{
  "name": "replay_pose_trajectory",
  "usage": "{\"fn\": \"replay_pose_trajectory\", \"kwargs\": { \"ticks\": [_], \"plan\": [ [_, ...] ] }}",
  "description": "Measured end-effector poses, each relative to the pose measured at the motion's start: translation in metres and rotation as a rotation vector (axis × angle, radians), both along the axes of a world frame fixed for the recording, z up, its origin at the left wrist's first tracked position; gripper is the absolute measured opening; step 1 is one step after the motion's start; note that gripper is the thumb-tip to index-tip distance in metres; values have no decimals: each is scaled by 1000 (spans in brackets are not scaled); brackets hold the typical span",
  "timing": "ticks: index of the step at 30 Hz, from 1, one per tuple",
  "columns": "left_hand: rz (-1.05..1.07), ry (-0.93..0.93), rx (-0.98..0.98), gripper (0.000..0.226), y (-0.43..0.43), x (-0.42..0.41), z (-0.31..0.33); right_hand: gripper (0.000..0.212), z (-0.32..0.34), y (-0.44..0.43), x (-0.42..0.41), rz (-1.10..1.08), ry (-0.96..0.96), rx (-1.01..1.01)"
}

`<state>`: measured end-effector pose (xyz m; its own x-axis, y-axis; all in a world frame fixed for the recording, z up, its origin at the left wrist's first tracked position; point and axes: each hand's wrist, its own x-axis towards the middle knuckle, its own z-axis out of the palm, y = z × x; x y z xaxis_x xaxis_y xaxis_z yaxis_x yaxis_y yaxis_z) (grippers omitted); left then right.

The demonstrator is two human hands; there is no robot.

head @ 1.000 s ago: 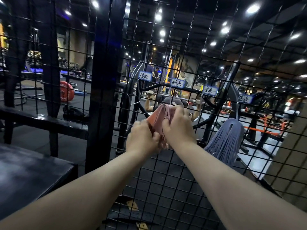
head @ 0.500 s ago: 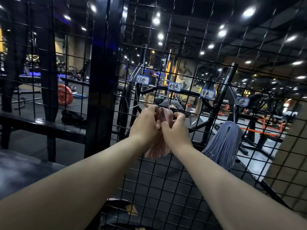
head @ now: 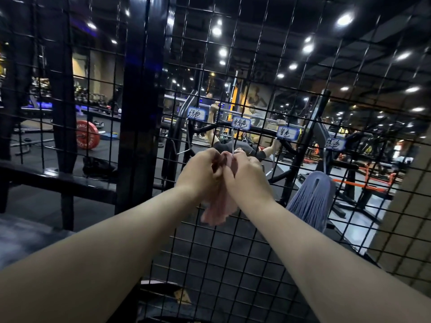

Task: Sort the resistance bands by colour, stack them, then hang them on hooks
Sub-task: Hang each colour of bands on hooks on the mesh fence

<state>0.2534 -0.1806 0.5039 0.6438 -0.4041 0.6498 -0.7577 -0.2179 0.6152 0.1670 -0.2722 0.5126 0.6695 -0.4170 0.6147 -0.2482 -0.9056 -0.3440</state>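
Note:
A stack of pink resistance bands [head: 218, 212] is pinched between my left hand [head: 200, 173] and my right hand [head: 245, 176], both raised against a black wire grid panel [head: 233, 252]. The bands' top loop sits at a thin metal hook [head: 233, 145] below the second blue label [head: 241, 124]. Their lower ends dangle beneath my wrists. Whether the loop is over the hook I cannot tell. A bundle of blue bands [head: 311, 201] hangs from the hook under the fourth label [head: 335, 143].
Two more blue labels [head: 197, 113] [head: 287, 132] mark bare hooks on the grid. A thick black post [head: 140, 101] stands left of the panel. A dark bench top [head: 25, 241] lies at lower left. Gym machines and a red weight plate [head: 87, 135] are behind the mesh.
Both hands have lifted the pink bands higher and closer to the hook under the second label. The bands' lower ends now hang further down below my wrists.

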Motion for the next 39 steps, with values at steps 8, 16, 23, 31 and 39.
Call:
{"fn": "replay_pose_trajectory", "kwargs": {
  "ticks": [8, 16, 23, 31, 39],
  "plan": [
    [14, -12, 25, 11, 1, 0, 1, 26, 20, 7, 2, 79, -128, -218],
    [-34, -37, 138, 29, 3, -2, 10, 25, 25, 2, 1, 56, -48, -107],
    [33, -58, 162, 22, 5, 5, 13, 63, 13, 5, -3, -31, 120, 32],
    [9, -25, 164, 17, -2, 2, 14, 28, -1, 10, 2, -23, 34, 154],
    [-98, 21, 145, 35, -9, 4, 12, 27, 9, 1, 4, -36, 83, -83]
  ]
}}
